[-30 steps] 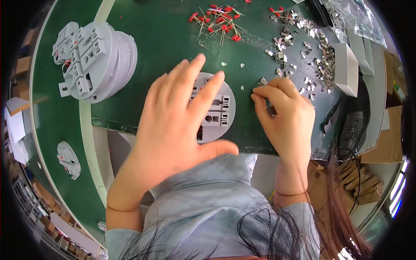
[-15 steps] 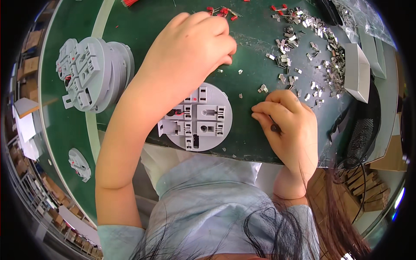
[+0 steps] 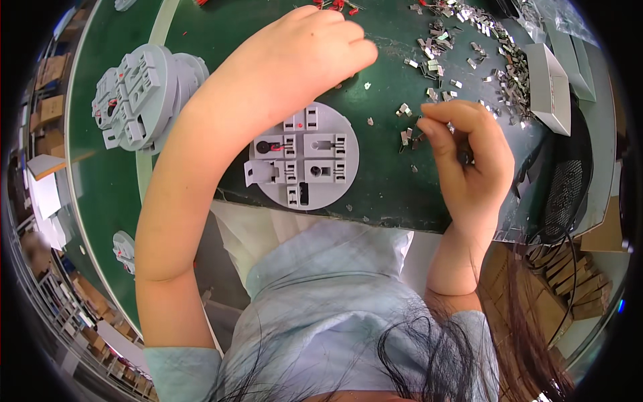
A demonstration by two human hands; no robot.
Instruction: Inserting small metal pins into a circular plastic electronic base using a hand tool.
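My left hand (image 3: 321,53) reaches over the far middle of the table, its fingers curled and their tips hidden. Beside them lie small red parts with thin wire leads (image 3: 341,7). Below that arm a round grey plastic base (image 3: 328,191) lies flat; it has raised slotted blocks, a black round part with red wire, and an open flap at its left. My right hand (image 3: 475,151) is closed, thumb and index finger nearly meeting beside loose metal clips (image 3: 405,136). A small dark thing (image 3: 465,155) shows inside its curled fingers; its kind is unclear.
A pile of metal clips (image 3: 516,87) spreads at the far right beside a white open box (image 3: 549,87). Stacked grey bases (image 3: 154,100) stand at the left. Another grey piece (image 3: 124,251) lies nearer the left edge. A black mesh holder (image 3: 566,187) sits at right.
My right hand has moved up and slightly right, toward the loose clips. My left hand has shifted slightly up. The whole view has shifted, so the base sits higher in the picture.
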